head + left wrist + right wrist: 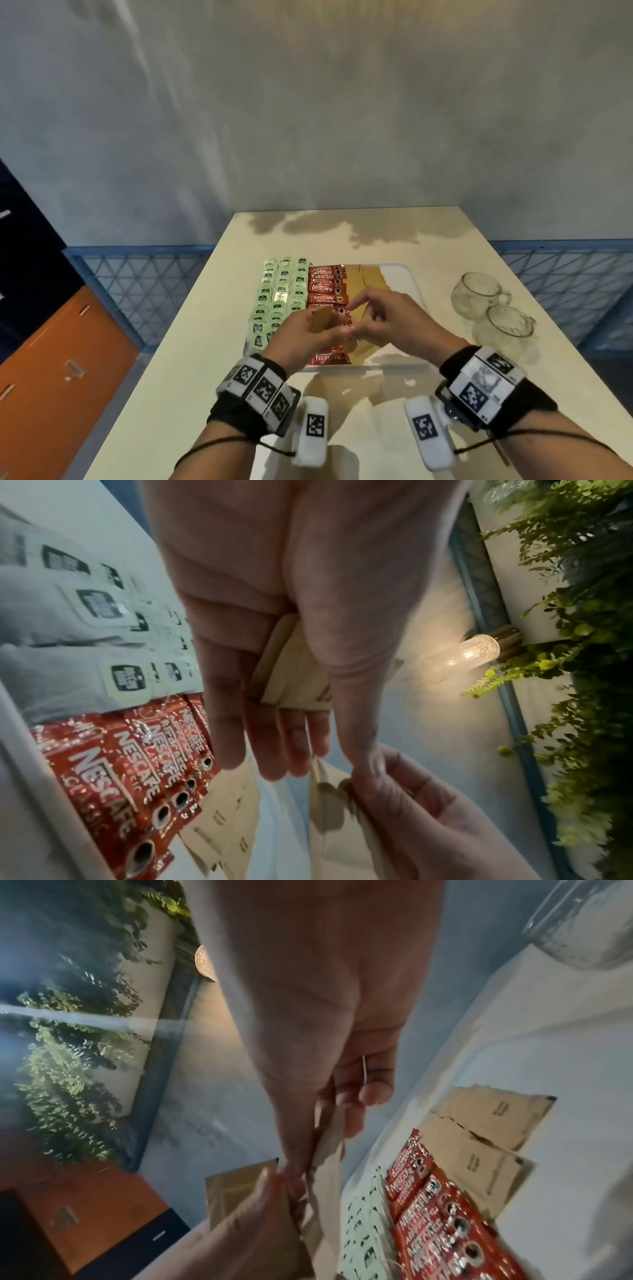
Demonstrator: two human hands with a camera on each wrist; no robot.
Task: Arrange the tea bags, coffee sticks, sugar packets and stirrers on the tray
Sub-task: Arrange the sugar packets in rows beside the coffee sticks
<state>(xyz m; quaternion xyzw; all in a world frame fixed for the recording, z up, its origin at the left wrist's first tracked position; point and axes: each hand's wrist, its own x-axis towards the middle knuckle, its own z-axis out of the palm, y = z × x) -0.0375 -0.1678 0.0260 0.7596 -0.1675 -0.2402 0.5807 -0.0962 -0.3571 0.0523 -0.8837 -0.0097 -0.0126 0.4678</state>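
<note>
Hands: both are hovering over the near half of the white tray, almost meeting in the middle.
Left hand: it is gripping a small stack of brown sugar packets, thumb on one face, fingers curling behind; the left wrist view is showing the stack tucked against the palm.
Right hand: thumb and fingertips are pinching a single brown packet by its edge, right beside the left hand's fingertips, and it is hanging down above the tray.
Tea bags: pale green, they are lying in three overlapping columns along the tray's left side.
Coffee sticks: red Nescafe sachets are sitting in one overlapping column just right of the tea bags, running from the far edge to the near edge.
Sugar packets on tray: brown ones are lying flat beside the coffee column, some at the far end and more showing beneath the hands at the near end.
Stirrers: I cannot make any out in these views.
Tray's right part: bare white surface is showing there.
Table: cream top, it is carrying the tray at its centre.
Glass mugs: two clear ones are standing together on the table, well right of the tray.
</note>
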